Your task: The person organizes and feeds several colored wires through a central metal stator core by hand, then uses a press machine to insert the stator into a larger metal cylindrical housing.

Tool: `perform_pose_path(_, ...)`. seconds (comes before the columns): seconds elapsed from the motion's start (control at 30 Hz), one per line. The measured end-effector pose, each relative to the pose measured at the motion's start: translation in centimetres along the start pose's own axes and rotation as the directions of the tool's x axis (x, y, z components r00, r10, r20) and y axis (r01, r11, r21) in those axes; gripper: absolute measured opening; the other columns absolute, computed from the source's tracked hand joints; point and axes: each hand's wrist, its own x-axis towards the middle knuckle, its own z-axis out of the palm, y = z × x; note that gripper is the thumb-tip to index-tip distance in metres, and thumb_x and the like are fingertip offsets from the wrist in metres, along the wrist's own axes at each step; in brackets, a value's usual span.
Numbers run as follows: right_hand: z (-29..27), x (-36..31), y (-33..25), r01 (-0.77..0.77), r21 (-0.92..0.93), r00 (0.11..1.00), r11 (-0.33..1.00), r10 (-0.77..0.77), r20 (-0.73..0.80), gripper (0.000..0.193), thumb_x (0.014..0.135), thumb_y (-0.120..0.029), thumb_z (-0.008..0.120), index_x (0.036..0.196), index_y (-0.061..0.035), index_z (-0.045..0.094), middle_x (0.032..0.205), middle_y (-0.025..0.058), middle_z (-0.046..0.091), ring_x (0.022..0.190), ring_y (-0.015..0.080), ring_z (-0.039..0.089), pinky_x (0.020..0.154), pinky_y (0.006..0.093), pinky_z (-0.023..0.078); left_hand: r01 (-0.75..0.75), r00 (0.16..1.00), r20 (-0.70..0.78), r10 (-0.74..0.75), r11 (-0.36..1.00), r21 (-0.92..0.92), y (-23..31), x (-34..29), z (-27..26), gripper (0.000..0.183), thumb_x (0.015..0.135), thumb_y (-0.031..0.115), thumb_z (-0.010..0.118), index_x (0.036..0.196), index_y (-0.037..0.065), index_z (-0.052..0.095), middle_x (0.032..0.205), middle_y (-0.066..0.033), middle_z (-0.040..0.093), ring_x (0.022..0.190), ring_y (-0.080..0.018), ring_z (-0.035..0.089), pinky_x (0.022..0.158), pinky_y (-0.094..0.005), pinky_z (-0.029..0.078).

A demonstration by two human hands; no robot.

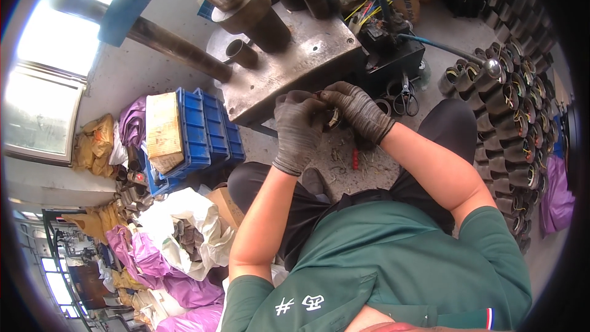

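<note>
Grey knitted gloves cover both my hands, which meet just off the near edge of a steel press table [295, 74]. My left hand [297, 128] is closed, its fingers curled around a small dark round part [334, 119] with pale strands showing at its end. The part is mostly hidden by the gloves, so its exact kind is unclear. Beside it, my right hand [361, 110] has its fingers pinched together at the part's upper side. Whatever lies between those fingertips is too small to name.
On the table stand a stepped metal cylinder [252, 15] and a short tube [241, 53]. Scissors [405, 97] hang right of my hands. Stacked wired metal cylinders [513, 110] rise at the right, blue crates [209, 129] at the left. A red-handled tool [355, 159] lies below.
</note>
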Motion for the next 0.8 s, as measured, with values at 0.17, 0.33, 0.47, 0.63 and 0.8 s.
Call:
perform_pose_path(0.17, 0.9, -0.6, -1.3, 0.073, 0.36, 0.997, 0.93, -0.067, -0.03, 0.032, 0.099, -0.026, 0.069, 0.119, -0.0014, 0.068, 0.105, 0.0062, 0.071, 0.092, 0.0137, 0.067, 0.083, 0.0293, 0.057, -0.091, 0.994, -0.075, 0.079, 0.981, -0.173, 0.2, -1.4, 0.4, 0.057, 0.075, 0.002, 0.084, 0.129, 0.012, 0.068, 0.14, -0.0122, 0.054, 0.128, -0.0291, 0.054, 0.109, -0.0402, 0.047)
perform_pose_path(0.33, 1.7, -0.8, -3.0, 0.092, 0.476, 0.996, 0.875, -0.07, -0.063, 0.031, 0.1, -0.024, 0.068, 0.121, -0.0008, 0.067, 0.109, 0.0067, 0.071, 0.101, 0.0133, 0.066, 0.092, 0.0283, 0.054, 0.092, 0.988, -0.042, -0.146, 0.797, -0.597, -0.1, -1.4, 1.1, 0.119, 0.072, 0.006, 0.093, 0.163, 0.011, 0.015, 0.15, -0.0161, 0.044, 0.134, -0.0269, 0.051, 0.115, -0.0421, 0.047)
perform_pose_path(0.47, 1.6, -1.0, -4.5, 0.16, 0.526, 0.987, 0.835, -0.148, -0.065, 0.03, 0.1, -0.025, 0.069, 0.12, -0.0025, 0.068, 0.112, 0.0049, 0.07, 0.107, 0.013, 0.064, 0.098, 0.0289, 0.051, 0.205, 0.974, 0.109, -0.2, 0.56, -0.803, -0.4, 0.6, 1.1, 0.112, 0.079, 0.001, 0.087, 0.163, 0.015, 0.015, 0.145, -0.0148, 0.05, 0.127, -0.0253, 0.059, 0.11, -0.0416, 0.053)
perform_pose_path(0.63, 1.1, 0.7, -4.3, 0.128, 0.735, 0.982, 0.666, -0.187, -0.002, 0.039, 0.106, -0.037, 0.059, 0.131, -0.0074, 0.062, 0.122, 0.003, 0.067, 0.116, 0.0141, 0.062, 0.106, 0.0335, 0.048, 0.365, 0.909, 0.272, -0.316, 0.291, -0.884, -1.3, 4.6, -0.3, 0.093, 0.08, 0.011, 0.088, 0.154, 0.014, 0.031, 0.138, -0.0137, 0.057, 0.125, -0.0236, 0.06, 0.109, -0.0411, 0.054)
perform_pose_path(0.8, 0.8, 0.3, -5.7, 0.207, 0.702, 0.96, 0.681, -0.281, -0.01, 0.067, 0.104, -0.055, 0.056, 0.151, -0.0074, 0.048, 0.135, 0.0077, 0.061, 0.117, 0.0178, 0.063, 0.104, 0.0366, 0.051, 0.263, 0.965, 0.183, -0.189, 0.674, -0.691, -0.8, 8.2, -3.1, 0.103, 0.061, 0.012, 0.099, 0.144, 0.01, 0.039, 0.134, -0.0114, 0.057, 0.126, -0.0246, 0.058, 0.109, -0.0392, 0.051)
